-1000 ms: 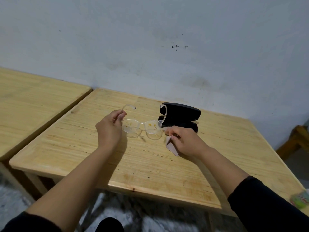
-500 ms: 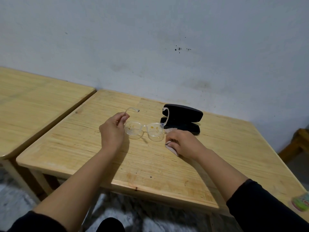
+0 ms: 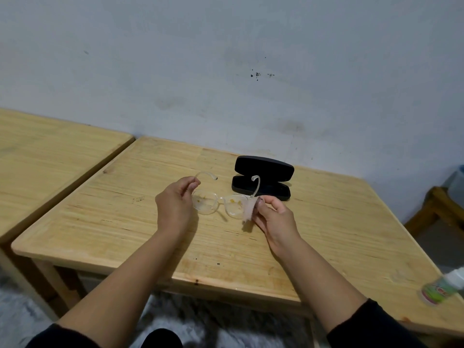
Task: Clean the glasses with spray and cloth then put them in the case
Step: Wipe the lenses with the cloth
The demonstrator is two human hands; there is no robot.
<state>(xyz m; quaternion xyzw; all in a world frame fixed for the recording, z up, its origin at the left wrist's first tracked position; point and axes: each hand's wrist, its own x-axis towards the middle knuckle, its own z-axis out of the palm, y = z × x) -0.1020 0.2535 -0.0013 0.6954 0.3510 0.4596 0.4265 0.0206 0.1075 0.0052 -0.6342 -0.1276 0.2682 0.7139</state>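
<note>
Lifted cloth (image 3: 248, 211) to rt lens w/ right hand (image 3: 275, 217), pinched. Left hand (image 3: 175, 205) fingers pinching glasses (image 3: 218, 203) at lt hinge; case (image 3: 262, 178) just beyond fingertips.

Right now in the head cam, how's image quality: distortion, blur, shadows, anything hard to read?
Head view: wide-angle bending, table edges splay outward; light is soft, hands cast faint shadows on the wood; glasses are clear plastic, low contrast, yellowish specks on the lenses legible; bottle at the right edge is smeared, label unreadable; black case interior shows no detail.
</note>
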